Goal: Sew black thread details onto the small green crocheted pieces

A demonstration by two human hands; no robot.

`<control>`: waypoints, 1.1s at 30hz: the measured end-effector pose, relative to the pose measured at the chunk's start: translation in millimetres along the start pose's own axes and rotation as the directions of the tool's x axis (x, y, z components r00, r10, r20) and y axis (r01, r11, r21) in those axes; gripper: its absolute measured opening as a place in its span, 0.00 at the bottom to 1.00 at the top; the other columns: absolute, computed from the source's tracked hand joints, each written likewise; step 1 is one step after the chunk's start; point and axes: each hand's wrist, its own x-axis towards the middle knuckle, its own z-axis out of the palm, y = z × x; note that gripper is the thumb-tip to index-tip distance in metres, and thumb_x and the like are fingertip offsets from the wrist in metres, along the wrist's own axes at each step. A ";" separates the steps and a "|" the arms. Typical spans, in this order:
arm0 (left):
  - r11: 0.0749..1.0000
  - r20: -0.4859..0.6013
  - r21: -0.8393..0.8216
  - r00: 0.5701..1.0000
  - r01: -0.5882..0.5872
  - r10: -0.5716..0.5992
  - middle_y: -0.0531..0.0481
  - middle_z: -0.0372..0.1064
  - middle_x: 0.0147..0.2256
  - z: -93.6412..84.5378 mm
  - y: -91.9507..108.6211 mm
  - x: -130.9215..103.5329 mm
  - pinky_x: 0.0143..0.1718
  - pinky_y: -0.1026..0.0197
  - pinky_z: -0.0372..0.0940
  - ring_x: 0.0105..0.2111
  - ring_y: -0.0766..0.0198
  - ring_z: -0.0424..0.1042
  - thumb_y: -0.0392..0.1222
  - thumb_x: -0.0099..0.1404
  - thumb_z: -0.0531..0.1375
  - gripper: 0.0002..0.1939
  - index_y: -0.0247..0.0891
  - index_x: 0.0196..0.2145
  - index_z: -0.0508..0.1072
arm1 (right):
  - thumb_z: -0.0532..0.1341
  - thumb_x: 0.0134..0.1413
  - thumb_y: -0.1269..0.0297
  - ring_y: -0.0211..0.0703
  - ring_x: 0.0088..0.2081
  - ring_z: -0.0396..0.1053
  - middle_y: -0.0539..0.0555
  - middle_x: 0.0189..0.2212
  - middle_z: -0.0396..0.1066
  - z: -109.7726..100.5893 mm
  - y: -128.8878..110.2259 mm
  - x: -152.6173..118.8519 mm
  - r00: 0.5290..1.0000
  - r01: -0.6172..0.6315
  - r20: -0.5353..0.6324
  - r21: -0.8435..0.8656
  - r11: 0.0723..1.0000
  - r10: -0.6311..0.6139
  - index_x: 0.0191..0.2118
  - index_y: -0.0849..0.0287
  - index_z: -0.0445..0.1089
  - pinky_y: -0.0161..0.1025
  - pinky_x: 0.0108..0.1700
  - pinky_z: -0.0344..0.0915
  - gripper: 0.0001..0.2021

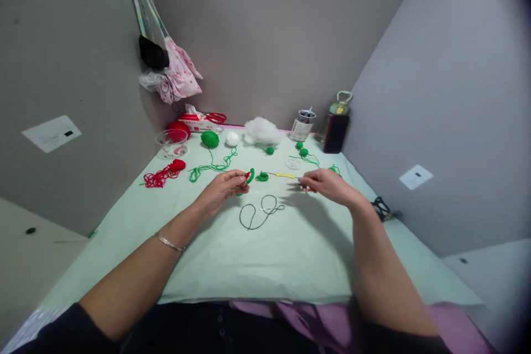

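Note:
My left hand [227,183] is closed, pinching a small crocheted piece [250,176] in green, red and white between thumb and fingers. My right hand [321,183] has its fingertips together at the near end of a crochet hook [285,175] with a yellow handle. The hook's thin metal tip points left toward a small green yarn coil [261,176] lying between the hands. Below them on the cloth, a dark thread [254,227] lies in loose loops, with a thin pale needle [265,209] across it.
Behind the hands are a green yarn ball [209,139], a white ball [232,139], white stuffing [262,131] and a pen tin [302,127]. Red yarn [160,176] and a clear bowl [171,145] sit left. A phone [336,134] leans right, near black scissors [382,209].

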 end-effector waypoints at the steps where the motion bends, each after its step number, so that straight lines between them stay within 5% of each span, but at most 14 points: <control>1: 1.000 -0.001 0.011 1.000 -0.004 0.004 0.52 0.69 0.31 -0.7 -0.3 0.6 0.47 0.58 0.66 0.34 0.65 0.71 0.47 0.57 0.69 0.14 0.35 0.35 0.75 | 0.60 0.60 0.57 0.40 0.28 0.63 0.54 0.25 0.71 -0.7 4.6 0.9 0.999 -0.042 0.015 -0.107 0.993 0.044 0.27 0.60 0.74 0.37 0.31 0.55 0.15; 3: 0.999 -0.008 0.049 1.000 -0.005 0.005 0.52 0.69 0.31 -0.4 -2.1 0.8 0.47 0.58 0.66 0.34 0.65 0.71 0.48 0.57 0.69 0.14 0.36 0.35 0.75 | 0.61 0.58 0.62 0.45 0.33 0.67 0.58 0.32 0.75 4.6 5.7 3.4 0.996 -0.078 -0.057 -0.232 0.970 0.066 0.30 0.60 0.76 0.39 0.35 0.58 0.10; 5: 0.993 -0.019 0.115 1.000 -0.009 0.011 0.52 0.69 0.32 1.9 -5.6 -0.2 0.46 0.58 0.65 0.35 0.65 0.71 0.48 0.58 0.68 0.13 0.36 0.34 0.74 | 0.59 0.61 0.61 0.46 0.37 0.68 0.58 0.37 0.75 17.5 -5.3 5.7 0.990 -0.009 -0.143 -0.155 0.988 -0.013 0.35 0.59 0.76 0.41 0.39 0.61 0.10; 7: 0.980 -0.008 0.197 1.000 -0.027 0.029 0.52 0.70 0.32 5.7 -9.5 -2.1 0.45 0.58 0.63 0.35 0.64 0.71 0.48 0.60 0.67 0.12 0.37 0.35 0.74 | 0.57 0.63 0.57 0.44 0.38 0.70 0.57 0.39 0.75 35.9 -25.1 6.5 0.984 0.155 -0.112 0.173 0.973 -0.137 0.43 0.58 0.74 0.41 0.42 0.64 0.13; 10: 0.953 0.075 0.292 0.996 -0.077 0.057 0.52 0.70 0.32 12.0 -11.9 -5.7 0.43 0.60 0.61 0.34 0.64 0.70 0.48 0.62 0.65 0.11 0.37 0.35 0.74 | 0.64 0.57 0.56 0.39 0.34 0.69 0.52 0.35 0.72 64.8 -55.2 5.9 0.972 0.204 -0.034 0.616 0.761 -0.233 0.52 0.59 0.70 0.38 0.38 0.65 0.20; 14: 0.943 0.121 0.316 0.990 -0.104 0.069 0.51 0.70 0.31 16.9 -8.0 -9.1 0.42 0.60 0.61 0.34 0.64 0.68 0.49 0.63 0.64 0.12 0.37 0.35 0.74 | 0.70 0.48 0.64 0.34 0.29 0.63 0.45 0.27 0.65 83.9 -70.7 5.6 0.981 0.160 -0.055 0.764 0.625 -0.184 0.49 0.60 0.72 0.34 0.33 0.61 0.21; 20: 0.939 0.073 0.338 0.996 -0.069 0.047 0.51 0.70 0.30 17.6 -7.2 -7.5 0.40 0.60 0.60 0.32 0.64 0.67 0.51 0.63 0.64 0.14 0.37 0.31 0.72 | 0.72 0.43 0.66 0.35 0.28 0.69 0.45 0.25 0.69 87.8 -65.2 9.2 0.991 -0.022 0.076 0.903 0.430 -0.109 0.48 0.60 0.73 0.35 0.35 0.65 0.22; 25: 0.897 -0.105 0.429 0.981 -0.105 0.165 0.51 0.69 0.29 -11.5 0.1 5.5 0.41 0.57 0.63 0.32 0.61 0.68 0.53 0.62 0.63 0.13 0.39 0.33 0.73 | 0.75 0.41 0.64 0.32 0.28 0.70 0.53 0.34 0.76 90.5 -56.7 16.8 0.970 -0.236 0.243 0.952 0.193 -0.010 0.40 0.63 0.76 0.32 0.34 0.66 0.18; 29: 0.692 -0.273 0.720 0.892 -0.059 0.360 0.47 0.72 0.40 -54.9 8.6 16.8 0.44 0.53 0.66 0.36 0.57 0.71 0.53 0.62 0.62 0.14 0.41 0.38 0.76 | 0.75 0.39 0.66 0.28 0.24 0.65 0.51 0.31 0.74 86.0 -48.6 20.8 0.968 -0.250 0.246 0.962 0.113 0.045 0.36 0.63 0.75 0.30 0.29 0.62 0.15; 33: 0.329 -0.180 0.944 0.816 -0.014 0.550 0.42 0.67 0.55 -74.9 11.6 17.3 0.55 0.46 0.62 0.51 0.49 0.70 0.49 0.63 0.61 0.18 0.42 0.48 0.76 | 0.73 0.45 0.57 0.28 0.23 0.59 0.47 0.26 0.69 77.1 -46.0 20.2 0.989 -0.147 0.133 0.952 0.267 0.069 0.31 0.62 0.71 0.31 0.27 0.55 0.15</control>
